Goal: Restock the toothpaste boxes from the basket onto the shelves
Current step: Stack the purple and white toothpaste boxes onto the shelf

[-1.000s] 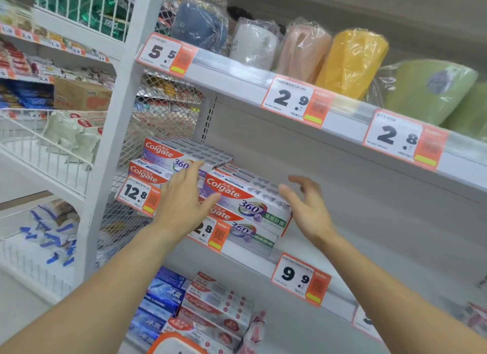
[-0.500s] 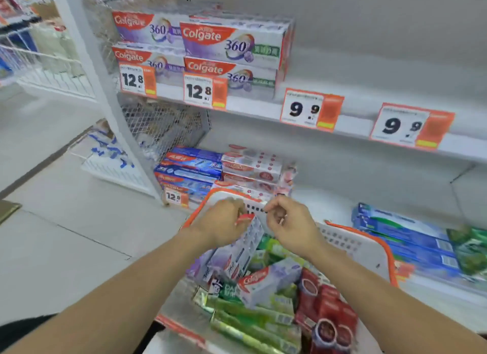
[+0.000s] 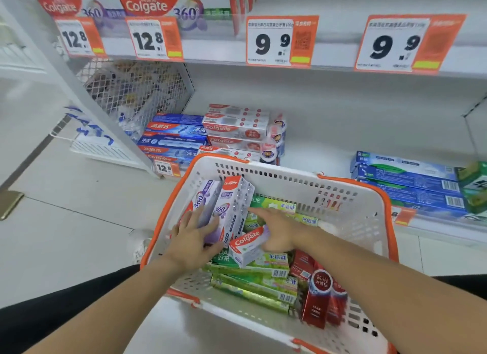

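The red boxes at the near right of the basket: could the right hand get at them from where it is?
Probably yes. The red boxes stand uncovered in the basket, just below the right forearm. The right hand rests open on a Colgate box beside them and holds nothing.

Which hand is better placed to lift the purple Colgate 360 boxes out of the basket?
Left. The left hand already lies against the upright purple 360 boxes at the basket's left side. The right hand reaches across the green boxes, near them but holding nothing.
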A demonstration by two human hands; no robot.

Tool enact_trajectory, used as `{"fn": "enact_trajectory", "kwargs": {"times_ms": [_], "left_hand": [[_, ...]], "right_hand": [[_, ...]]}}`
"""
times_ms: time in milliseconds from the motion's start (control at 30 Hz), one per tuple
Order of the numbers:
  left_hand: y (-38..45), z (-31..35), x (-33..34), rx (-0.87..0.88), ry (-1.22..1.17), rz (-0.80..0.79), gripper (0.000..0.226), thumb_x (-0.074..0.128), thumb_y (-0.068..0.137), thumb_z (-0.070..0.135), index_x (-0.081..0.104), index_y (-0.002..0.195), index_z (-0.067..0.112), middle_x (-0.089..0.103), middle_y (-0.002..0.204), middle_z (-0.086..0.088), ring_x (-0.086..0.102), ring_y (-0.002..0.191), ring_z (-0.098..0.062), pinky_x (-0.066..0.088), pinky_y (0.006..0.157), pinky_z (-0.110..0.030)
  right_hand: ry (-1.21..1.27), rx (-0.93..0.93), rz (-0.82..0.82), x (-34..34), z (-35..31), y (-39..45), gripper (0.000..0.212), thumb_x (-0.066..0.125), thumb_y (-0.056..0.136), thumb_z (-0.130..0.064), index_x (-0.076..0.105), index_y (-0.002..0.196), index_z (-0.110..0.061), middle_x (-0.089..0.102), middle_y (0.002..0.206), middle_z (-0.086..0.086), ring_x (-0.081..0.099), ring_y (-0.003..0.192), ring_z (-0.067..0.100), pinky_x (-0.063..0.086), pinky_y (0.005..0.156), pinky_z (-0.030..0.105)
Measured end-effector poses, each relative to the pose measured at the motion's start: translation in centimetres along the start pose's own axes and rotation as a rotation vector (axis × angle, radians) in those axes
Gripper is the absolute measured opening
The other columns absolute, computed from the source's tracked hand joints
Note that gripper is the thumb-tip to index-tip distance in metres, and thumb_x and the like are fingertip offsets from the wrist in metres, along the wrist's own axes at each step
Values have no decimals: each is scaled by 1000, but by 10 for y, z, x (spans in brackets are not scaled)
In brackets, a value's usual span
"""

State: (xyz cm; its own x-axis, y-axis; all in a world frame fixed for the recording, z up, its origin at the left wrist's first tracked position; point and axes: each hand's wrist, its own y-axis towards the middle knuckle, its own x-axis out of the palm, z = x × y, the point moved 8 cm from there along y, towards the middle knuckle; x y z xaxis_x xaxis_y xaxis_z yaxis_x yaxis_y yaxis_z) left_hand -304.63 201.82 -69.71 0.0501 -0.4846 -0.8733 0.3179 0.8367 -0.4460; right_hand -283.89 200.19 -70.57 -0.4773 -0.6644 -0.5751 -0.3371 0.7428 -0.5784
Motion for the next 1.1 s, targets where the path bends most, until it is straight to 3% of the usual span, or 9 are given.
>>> {"fn": "enact_trajectory", "kwargs": {"times_ms": [167, 267, 433, 567, 633, 733, 833, 967, 1100], "left_hand": [[-12, -5, 1, -103, -167, 57, 89, 42, 67, 74, 23, 151, 52, 11, 165, -16, 6, 153, -32, 19, 121, -53], [-20, -9, -8, -186, -349, 187, 86, 66, 79, 35, 27, 156, 27, 21, 161, -10, 32, 145, -31, 35, 116, -44], [-22, -25, -9, -336, -306, 216, 70, 71, 86, 25, 41, 146, 6, 35, 152, -11, 40, 137, -29, 36, 114, -40], [-25, -23, -9, -372, -187, 225, 59, 67, 90, 36, 46, 143, 23, 36, 145, -12, 33, 135, -33, 32, 113, -47], [-22, -21, -3, -363, -253, 191, 63, 67, 90, 31, 41, 147, 26, 33, 146, -18, 39, 133, -38, 37, 111, -49], [-23, -22, -9, -384, -411, 244, 68, 77, 82, 22, 46, 143, 24, 47, 134, -18, 63, 102, -36, 50, 98, -48], [-31, -26, -19, -455, -638, 330, 71, 86, 72, 15, 53, 134, 10, 68, 106, -6, 68, 85, -22, 56, 85, -35], [-39, -24, -28, -608, -855, 296, 24, 86, 70, 14, 71, 86, 5, 67, 70, -3, 64, 64, -21, 55, 67, -32], [-41, -23, -49, -619, -1135, 431, 39, 82, 69, 1, 58, 98, 12, 67, 91, -11, 60, 70, -21, 52, 66, -32]], "right_hand": [[17, -53, 12, 12, -32, 3, 118, 69, 77, -3, -6, 150, -58, -18, 166, -3, -7, 154, 31, 33, 115, 54], [-120, -153, -2, 19, -53, 3, 121, 68, 75, 0, -8, 151, -56, -29, 162, -10, -8, 154, 30, 29, 118, 54], [-202, -130, -35, 30, -62, 3, 118, 62, 74, 3, -5, 150, -58, -41, 156, -9, 63, 111, 30, 60, 79, 42], [-264, -123, 10, 29, -63, 4, 104, 66, 74, -2, 13, 152, -45, -29, 162, 2, 33, 143, 41, 48, 101, 51], [-298, -140, -1, 32, -60, 1, 101, 69, 75, -5, 14, 151, -44, -2, 164, 15, 48, 128, 44, 52, 90, 46], [-348, -232, 5, 34, -53, -8, 114, 73, 79, -6, -1, 152, -51, 52, 111, 15, 55, 89, 27, 47, 67, 37], [-362, -240, 51, 27, -43, -15, 109, 75, 81, -10, 3, 155, -44, 53, 111, 9, 52, 96, 26, 49, 78, 42], [-191, -223, 127, 4, -29, -25, 55, 83, 77, -25, 60, 127, -22, 64, 116, 0, 60, 106, 20, 50, 88, 32], [54, -162, 308, -49, -11, -45, 51, 87, 70, -25, 61, 114, -20, 64, 104, -9, 63, 97, 13, 54, 86, 27]]}}
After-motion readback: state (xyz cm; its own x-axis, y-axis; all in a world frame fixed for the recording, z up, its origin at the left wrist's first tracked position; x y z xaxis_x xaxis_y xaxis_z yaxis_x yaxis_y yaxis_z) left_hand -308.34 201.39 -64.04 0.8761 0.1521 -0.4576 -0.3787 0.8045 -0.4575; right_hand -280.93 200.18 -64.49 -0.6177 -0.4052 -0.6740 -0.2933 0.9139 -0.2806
